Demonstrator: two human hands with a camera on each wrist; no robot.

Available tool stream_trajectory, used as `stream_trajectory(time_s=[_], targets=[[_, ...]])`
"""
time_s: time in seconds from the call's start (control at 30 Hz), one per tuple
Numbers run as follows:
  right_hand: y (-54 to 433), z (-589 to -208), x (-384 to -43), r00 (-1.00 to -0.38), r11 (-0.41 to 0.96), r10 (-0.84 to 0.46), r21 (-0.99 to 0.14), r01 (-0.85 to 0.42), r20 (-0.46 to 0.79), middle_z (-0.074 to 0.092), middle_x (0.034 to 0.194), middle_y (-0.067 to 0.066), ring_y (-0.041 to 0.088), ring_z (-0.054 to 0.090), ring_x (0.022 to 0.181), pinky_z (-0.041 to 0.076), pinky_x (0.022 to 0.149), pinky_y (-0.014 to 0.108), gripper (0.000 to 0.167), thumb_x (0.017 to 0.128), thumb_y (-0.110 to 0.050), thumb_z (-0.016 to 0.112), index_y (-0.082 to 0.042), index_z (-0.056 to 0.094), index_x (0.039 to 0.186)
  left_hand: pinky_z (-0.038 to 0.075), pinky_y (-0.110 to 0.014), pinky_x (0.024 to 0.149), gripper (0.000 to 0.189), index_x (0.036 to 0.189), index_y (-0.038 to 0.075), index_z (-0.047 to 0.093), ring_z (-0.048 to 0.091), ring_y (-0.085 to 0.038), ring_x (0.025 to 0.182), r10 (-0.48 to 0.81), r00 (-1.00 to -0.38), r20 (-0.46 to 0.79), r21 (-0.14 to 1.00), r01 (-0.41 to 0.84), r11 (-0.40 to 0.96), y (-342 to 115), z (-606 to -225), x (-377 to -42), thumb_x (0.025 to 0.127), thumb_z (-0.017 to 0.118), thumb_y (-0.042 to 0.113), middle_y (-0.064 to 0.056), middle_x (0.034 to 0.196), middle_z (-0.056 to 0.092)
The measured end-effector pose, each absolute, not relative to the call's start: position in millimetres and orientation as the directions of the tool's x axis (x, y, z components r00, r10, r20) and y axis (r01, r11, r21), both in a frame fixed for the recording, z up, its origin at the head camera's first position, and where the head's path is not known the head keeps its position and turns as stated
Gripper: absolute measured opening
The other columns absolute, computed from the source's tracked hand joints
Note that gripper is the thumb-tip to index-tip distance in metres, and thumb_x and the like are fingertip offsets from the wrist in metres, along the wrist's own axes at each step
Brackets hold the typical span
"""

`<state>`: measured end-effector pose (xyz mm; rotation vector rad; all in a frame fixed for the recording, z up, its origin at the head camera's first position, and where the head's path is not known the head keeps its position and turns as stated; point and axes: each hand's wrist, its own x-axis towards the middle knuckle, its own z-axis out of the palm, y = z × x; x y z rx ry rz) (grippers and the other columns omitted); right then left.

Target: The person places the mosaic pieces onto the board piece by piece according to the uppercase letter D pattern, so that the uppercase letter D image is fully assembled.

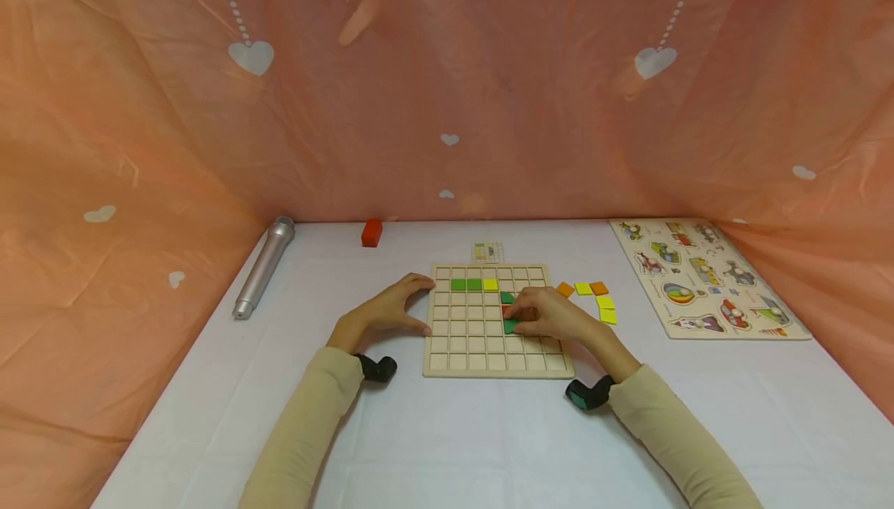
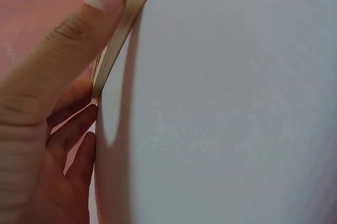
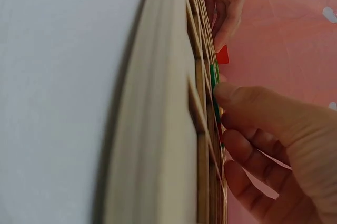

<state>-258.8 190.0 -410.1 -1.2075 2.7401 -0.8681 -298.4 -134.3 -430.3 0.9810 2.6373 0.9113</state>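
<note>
A square wooden grid board [image 1: 447, 369] lies in the middle of the table. Two green tiles and a yellow tile [image 1: 490, 285] sit side by side in its upper left part. My left hand [image 1: 389, 307] steadies the board's left edge, thumb and fingers spread apart and touching it. Over the right half of the board, my right hand [image 1: 552, 313] pinches a green tile [image 1: 511, 326] between thumb and fingers; its thumb [image 3: 237, 93] shows against the tile's edge. Just above lie a red tile [image 1: 506, 310], partly covered by the fingers, and another green tile [image 1: 507, 297].
Loose yellow and orange tiles [image 1: 599, 289] lie right of the board. A small pattern card [image 1: 486, 251] and a red block [image 1: 372, 233] are behind it. A silver microphone-like cylinder [image 1: 264, 268] lies left; a picture puzzle board [image 1: 705, 276] lies right. A pink curtain [image 1: 447, 90] surrounds the table.
</note>
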Motion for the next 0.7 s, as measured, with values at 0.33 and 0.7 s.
stream_trajectory(time_s=[0.33,0.7], targets=[[189.1,-413.0,-259.5,-0.693,0.530,-0.696,-0.514,-0.674,0.190,0.063,0.091,-0.001,0.012,0.057,0.083,0.049,0.074,0.025,0.020,0.080,-0.013,0.073,-0.008,0.071,0.100,0.026,-0.041,0.111,0.085,0.136,0.001,0.042,0.034,-0.027,0.131,0.645,-0.763,0.046,0.606,0.535,0.589,-133.6,-430.1,-297.8,0.068,0.083,0.031,-0.012,0.138,0.039],[189.5,-413.7,-259.4,-0.709,0.528,-0.684,-0.556,-0.642,0.171,0.064,0.094,0.000,0.012,0.058,0.084,0.050,0.074,0.025,0.020,0.081,-0.013,0.072,-0.008,0.070,0.101,0.025,-0.041,0.112,0.085,0.136,0.001,0.042,0.034,-0.026,0.131,0.647,-0.761,0.051,0.611,0.536,0.582,-134.3,-431.5,-297.9,0.068,0.084,0.030,-0.012,0.138,0.039]])
